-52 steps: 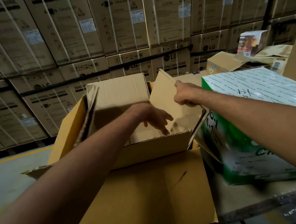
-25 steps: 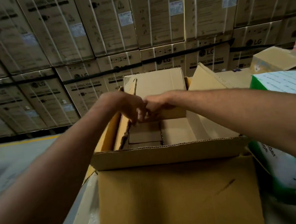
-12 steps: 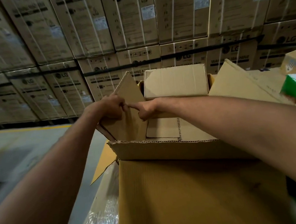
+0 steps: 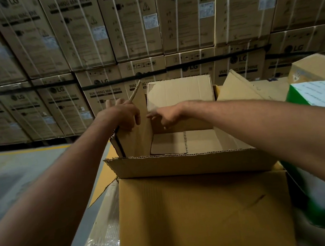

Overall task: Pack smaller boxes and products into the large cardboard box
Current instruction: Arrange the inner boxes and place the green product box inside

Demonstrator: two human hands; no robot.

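A large brown cardboard box [image 4: 191, 163] stands open in front of me, its near flap [image 4: 204, 214] folded down toward me. The box's floor [image 4: 185, 142] shows bare cardboard. My left hand [image 4: 123, 116] grips the box's left flap [image 4: 138, 129] and holds it upright. My right hand [image 4: 165, 115] hovers over the opening beside that flap, fingers spread and pointing left, holding nothing. The far flap [image 4: 180, 92] stands upright behind both hands. The right flap [image 4: 235, 88] leans outward.
A green and white box [image 4: 322, 147] sits right of the large box. A small brown carton [image 4: 315, 68] lies at the far right. Stacked washing machine cartons [image 4: 149, 35] form a wall behind. A plastic-wrapped bundle [image 4: 103, 237] lies under the box's left side. Grey floor [image 4: 23, 175] is at left.
My view has shifted left. My left hand has raised the left flap more upright. My right hand has let go of the flap and opened over the box.
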